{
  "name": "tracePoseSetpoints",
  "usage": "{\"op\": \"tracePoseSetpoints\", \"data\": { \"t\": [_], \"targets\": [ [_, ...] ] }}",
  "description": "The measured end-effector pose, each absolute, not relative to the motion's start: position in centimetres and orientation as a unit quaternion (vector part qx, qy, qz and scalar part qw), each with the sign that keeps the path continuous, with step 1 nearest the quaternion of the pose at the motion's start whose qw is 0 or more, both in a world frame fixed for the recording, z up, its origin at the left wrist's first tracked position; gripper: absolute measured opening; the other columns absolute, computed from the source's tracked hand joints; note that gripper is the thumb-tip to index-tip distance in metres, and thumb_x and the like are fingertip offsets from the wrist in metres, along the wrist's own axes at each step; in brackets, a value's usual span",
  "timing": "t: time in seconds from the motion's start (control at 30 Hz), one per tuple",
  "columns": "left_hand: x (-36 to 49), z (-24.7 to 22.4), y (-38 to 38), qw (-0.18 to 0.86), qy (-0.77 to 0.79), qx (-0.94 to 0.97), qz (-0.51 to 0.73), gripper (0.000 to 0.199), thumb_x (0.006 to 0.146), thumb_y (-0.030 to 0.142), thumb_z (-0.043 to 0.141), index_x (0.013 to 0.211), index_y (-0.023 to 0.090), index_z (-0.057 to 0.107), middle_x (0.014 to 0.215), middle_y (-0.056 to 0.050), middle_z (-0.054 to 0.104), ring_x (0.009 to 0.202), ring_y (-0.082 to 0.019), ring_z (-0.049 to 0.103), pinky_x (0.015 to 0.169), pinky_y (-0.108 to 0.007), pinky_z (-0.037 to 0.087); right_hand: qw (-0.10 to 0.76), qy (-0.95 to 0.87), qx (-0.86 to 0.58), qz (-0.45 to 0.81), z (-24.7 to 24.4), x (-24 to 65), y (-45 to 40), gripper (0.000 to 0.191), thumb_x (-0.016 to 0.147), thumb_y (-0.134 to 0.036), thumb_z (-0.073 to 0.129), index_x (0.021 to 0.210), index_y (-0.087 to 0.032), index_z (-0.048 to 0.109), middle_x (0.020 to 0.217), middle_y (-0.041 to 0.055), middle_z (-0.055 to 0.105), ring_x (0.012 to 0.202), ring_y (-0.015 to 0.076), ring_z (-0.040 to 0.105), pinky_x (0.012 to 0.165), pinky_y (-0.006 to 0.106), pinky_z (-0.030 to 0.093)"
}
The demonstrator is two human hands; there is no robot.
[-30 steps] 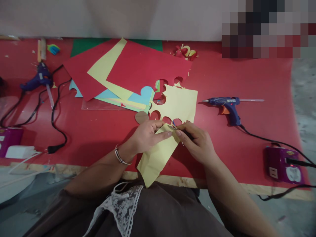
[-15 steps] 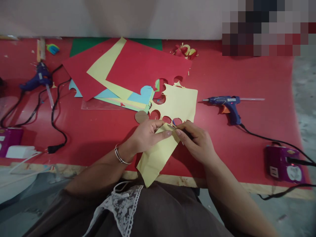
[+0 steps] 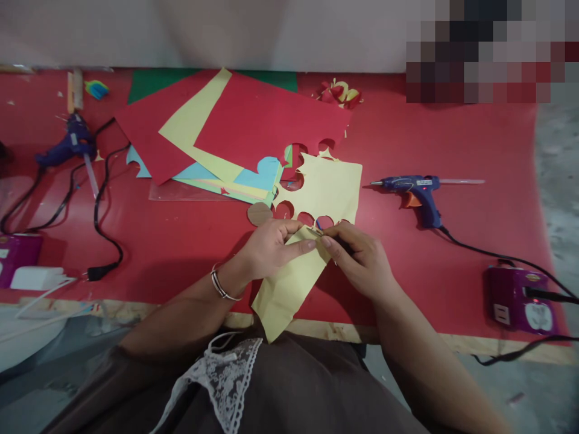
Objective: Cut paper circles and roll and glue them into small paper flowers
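My left hand (image 3: pixel 274 248) pinches a pale yellow sheet of paper (image 3: pixel 289 289) near its upper edge, thumb on top. The sheet slants down toward my lap and is slightly creased. My right hand (image 3: pixel 362 259) is closed at the sheet's upper right edge, gripping a slim metal tool (image 3: pixel 315 232). The tool's tip lies against the paper beside my left thumb; its other end is mostly hidden by my fingers. Just beyond my hands lies a yellow sheet with round cut-outs (image 3: pixel 335 187), and a round cardboard disc (image 3: pixel 260 214) rests close to my left hand.
A blue glue gun (image 3: pixel 414 187) lies right, its cord running to a purple power box (image 3: pixel 520 301). Another glue gun (image 3: pixel 75 141) and looped black cords (image 3: pixel 106 205) lie left. Behind are stacked coloured sheets (image 3: pixel 271 120) and a heap of red and yellow scraps (image 3: pixel 339 93).
Almost nothing differs. The held yellow sheet's lower end has shifted very slightly; both hands keep their grip and place.
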State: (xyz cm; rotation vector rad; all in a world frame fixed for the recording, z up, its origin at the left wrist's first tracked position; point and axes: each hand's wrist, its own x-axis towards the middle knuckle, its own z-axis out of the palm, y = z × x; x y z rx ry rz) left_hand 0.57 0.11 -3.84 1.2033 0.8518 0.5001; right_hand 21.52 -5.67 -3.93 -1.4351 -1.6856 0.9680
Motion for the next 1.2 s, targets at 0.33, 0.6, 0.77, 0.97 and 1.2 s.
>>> {"op": "tracePoseSetpoints", "data": {
  "t": [0.33,0.6,0.77,0.97,1.2],
  "targets": [
    [0.8,-3.74,0.02,0.699,0.393,0.557,0.215,0.032,0.085,0.046,0.084,0.084,0.016,0.072,0.07,0.002,0.06,0.063,-0.01,0.05,0.058,-0.022,0.041,0.355,-0.654,-0.556,0.37,-4.02,21.48,-5.67,0.025,0.107,-0.041,0.06,0.096,-0.022,0.072,0.082,0.0016,0.068,0.071,0.0155,0.059,0.064,0.03,0.042],
    [0.65,-3.74,0.06,0.667,0.393,0.604,0.189,0.035,0.09,0.05,0.079,0.084,0.017,0.071,0.072,0.002,0.058,0.066,-0.011,0.05,0.058,-0.022,0.038,0.351,-0.651,-0.562,0.37,-4.03,21.37,-5.67,0.026,0.106,-0.042,0.061,0.097,-0.021,0.073,0.082,0.0017,0.068,0.072,0.0153,0.06,0.064,0.03,0.042],
    [0.76,-3.58,0.06,0.673,0.39,0.6,0.187,0.037,0.09,0.053,0.078,0.084,0.017,0.07,0.073,0.002,0.06,0.066,-0.011,0.051,0.058,-0.022,0.04,0.351,-0.652,-0.56,0.371,-4.01,21.38,-5.66,0.027,0.107,-0.042,0.06,0.097,-0.021,0.073,0.082,0.0017,0.068,0.072,0.0153,0.06,0.064,0.03,0.043],
    [0.73,-3.73,0.06,0.663,0.392,0.61,0.187,0.04,0.09,0.055,0.077,0.079,0.017,0.069,0.073,0.0,0.062,0.067,-0.012,0.053,0.06,-0.023,0.042,0.351,-0.651,-0.563,0.368,-4.01,21.39,-5.68,0.026,0.107,-0.042,0.06,0.096,-0.021,0.073,0.081,0.0014,0.067,0.071,0.0151,0.059,0.063,0.03,0.042],
    [0.96,-3.75,-0.05,0.689,0.377,0.59,0.185,0.033,0.088,0.049,0.081,0.086,0.017,0.073,0.073,0.001,0.066,0.064,-0.011,0.057,0.058,-0.022,0.045,0.356,-0.65,-0.561,0.37,-3.99,21.33,-5.64,0.026,0.107,-0.041,0.06,0.094,-0.021,0.072,0.08,0.0015,0.067,0.07,0.0153,0.058,0.063,0.03,0.042]
  ]
}}
